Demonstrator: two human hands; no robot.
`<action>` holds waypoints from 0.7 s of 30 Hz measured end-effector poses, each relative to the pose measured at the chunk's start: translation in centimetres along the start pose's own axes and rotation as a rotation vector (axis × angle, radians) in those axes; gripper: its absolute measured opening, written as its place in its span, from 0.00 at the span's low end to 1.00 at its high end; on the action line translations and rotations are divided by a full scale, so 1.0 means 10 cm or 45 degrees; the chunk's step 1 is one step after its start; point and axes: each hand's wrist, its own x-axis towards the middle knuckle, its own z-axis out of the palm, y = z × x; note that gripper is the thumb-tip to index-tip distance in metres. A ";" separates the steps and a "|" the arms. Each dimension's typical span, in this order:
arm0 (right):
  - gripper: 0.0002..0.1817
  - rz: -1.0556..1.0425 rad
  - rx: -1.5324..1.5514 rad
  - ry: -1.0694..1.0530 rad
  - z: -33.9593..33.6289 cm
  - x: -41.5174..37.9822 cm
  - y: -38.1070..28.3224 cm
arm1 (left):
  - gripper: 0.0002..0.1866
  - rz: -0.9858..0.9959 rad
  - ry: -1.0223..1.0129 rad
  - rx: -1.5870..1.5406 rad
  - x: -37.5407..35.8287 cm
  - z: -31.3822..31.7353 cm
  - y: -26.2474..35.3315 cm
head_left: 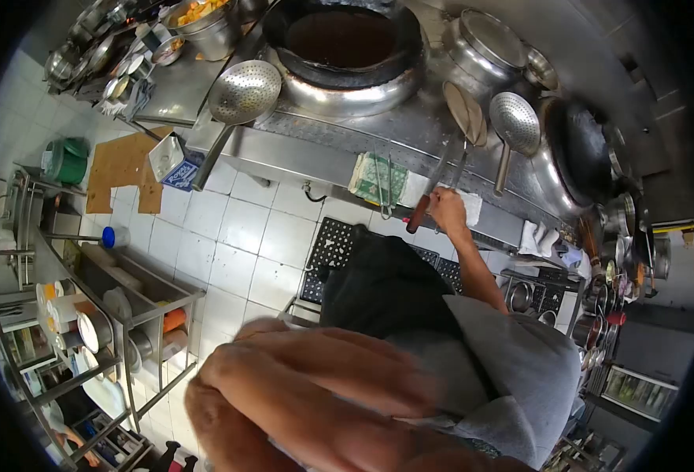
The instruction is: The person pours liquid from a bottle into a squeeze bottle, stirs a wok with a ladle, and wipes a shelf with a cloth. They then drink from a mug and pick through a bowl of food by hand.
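Observation:
My left hand (308, 385) is very large, close to the camera and blurred at the bottom; its fingers look bent, but the tips and anything in them are hidden. At the stove's front edge, my right hand (448, 206) has its fingers closed around utensil handles. A wooden handle (418, 214) sticks out at its left. Above the hand lie flat, round-headed metal utensils (463, 112). Beside it is a white cloth (471, 208), and further left a green patterned cloth (369, 177) under metal tongs (388, 187). A perforated ladle (514, 124) rests to the right.
A wok (343, 82) with dark liquid stands at the top centre. Left of it, a large perforated ladle (245, 93) overhangs the steel counter (284, 149). Another wok (587, 149) is at right. A metal rack (127, 322) stands lower left, and black mats (331, 252) lie on the tiled floor.

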 end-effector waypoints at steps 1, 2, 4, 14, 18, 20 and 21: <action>0.13 0.026 -0.018 0.002 0.06 0.03 0.00 | 0.21 -0.047 -0.093 -0.105 0.14 -0.04 -0.03; 0.16 0.089 -0.003 0.014 -0.06 0.01 -0.15 | 0.21 -0.085 -0.156 -0.200 0.28 -0.08 -0.10; 0.18 0.128 -0.016 -0.042 0.07 0.12 -0.06 | 0.21 -0.092 -0.191 -0.263 0.49 -0.08 -0.21; 0.31 0.379 0.169 0.390 0.22 0.41 0.17 | 0.21 0.412 0.066 0.189 0.89 0.12 -0.42; 0.37 0.466 0.215 0.010 0.05 0.58 0.45 | 0.18 0.491 -0.002 0.385 0.78 -0.21 -0.75; 0.36 0.461 0.337 0.121 0.03 0.61 0.46 | 0.17 0.276 0.055 0.453 0.81 -0.26 -0.91; 0.36 0.456 0.397 0.187 0.02 0.65 0.49 | 0.17 0.229 0.083 0.448 0.77 -0.27 -0.99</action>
